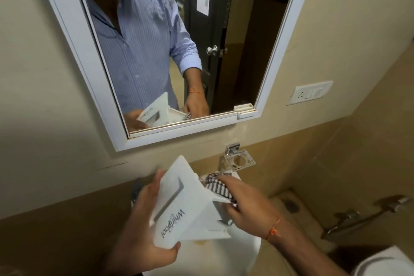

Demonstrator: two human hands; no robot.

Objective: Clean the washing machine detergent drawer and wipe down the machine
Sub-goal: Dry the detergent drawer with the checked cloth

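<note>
Drawer (pixel 179 206) between left-hand fingers (pixel 156 180)

Below you is a white washbasin (pixel 244 253), the only surface under the work. Its rim runs along the tan tiled wall (pixel 336 163), with a brownish stain (pixel 202 242) on the white surface near the rim. Nothing can be seen lying directly on the basin; much of it is hidden. A chrome holder (pixel 240 159) is fixed to the wall just above its back edge.
</note>
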